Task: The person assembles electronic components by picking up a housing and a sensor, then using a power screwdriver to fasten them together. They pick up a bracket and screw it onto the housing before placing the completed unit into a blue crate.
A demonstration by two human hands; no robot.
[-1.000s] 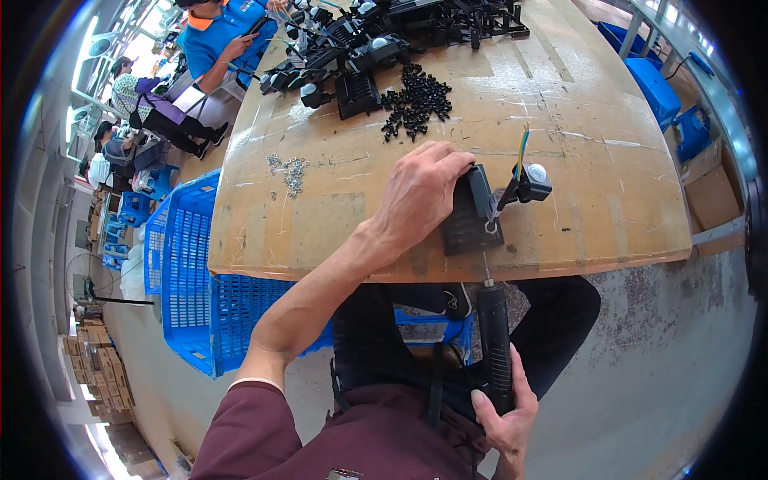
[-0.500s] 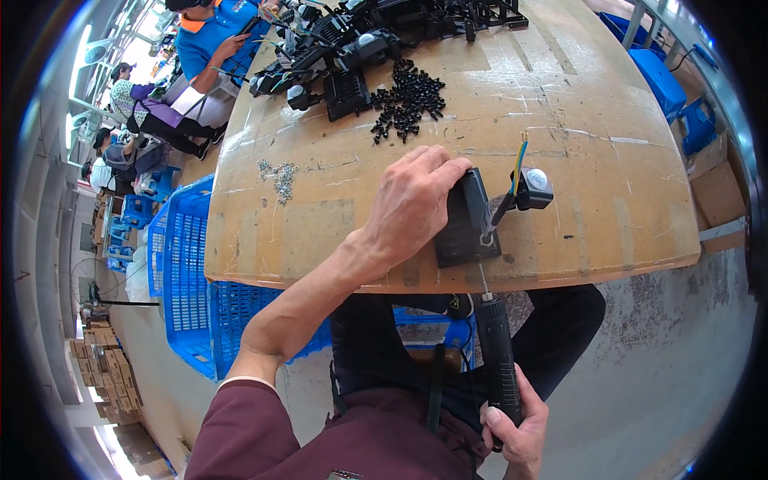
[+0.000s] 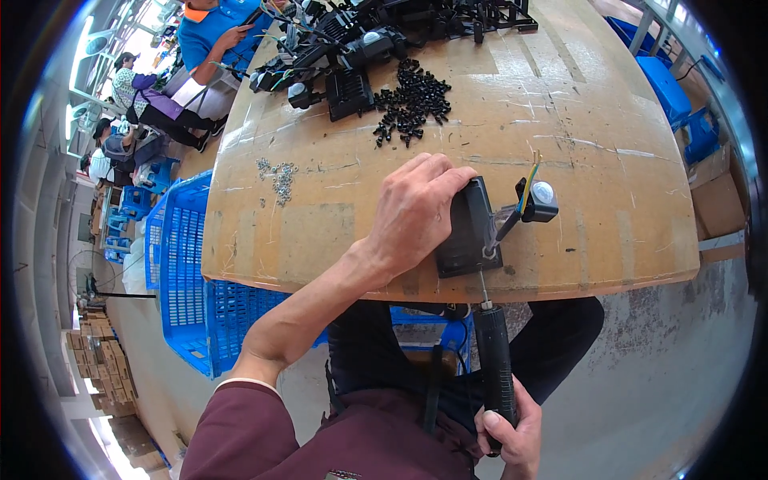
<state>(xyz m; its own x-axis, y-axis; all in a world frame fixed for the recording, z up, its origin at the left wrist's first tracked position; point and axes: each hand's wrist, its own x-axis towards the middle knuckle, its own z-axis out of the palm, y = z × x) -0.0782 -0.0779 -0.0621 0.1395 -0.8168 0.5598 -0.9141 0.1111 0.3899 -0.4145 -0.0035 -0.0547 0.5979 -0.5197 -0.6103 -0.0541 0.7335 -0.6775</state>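
Apparently mid-fastening, joint not looking finished

Left hand (image 3: 418,214) is bracing a flat black rectangular housing (image 3: 464,244), half-closed over its far-left side, on the brown tabletop (image 3: 616,240) near the front edge. Right hand (image 3: 514,426) is gripping the butt of a black cylindrical screwdriver (image 3: 494,352); its thin silver bit (image 3: 483,286) is pointing at the housing's near end. Can't tell if a screw is seated. Small black sensor with white dome (image 3: 543,194) is sitting just right, seemingly attached already, yellow-green wires (image 3: 530,182) sticking up loose. Guess: sensor mounting done, this fixing point remaining. Farther out, loose silver hardware (image 3: 282,182), small black parts (image 3: 414,100) and jumbled black units (image 3: 350,92) are lying; can't tell which units are complete.
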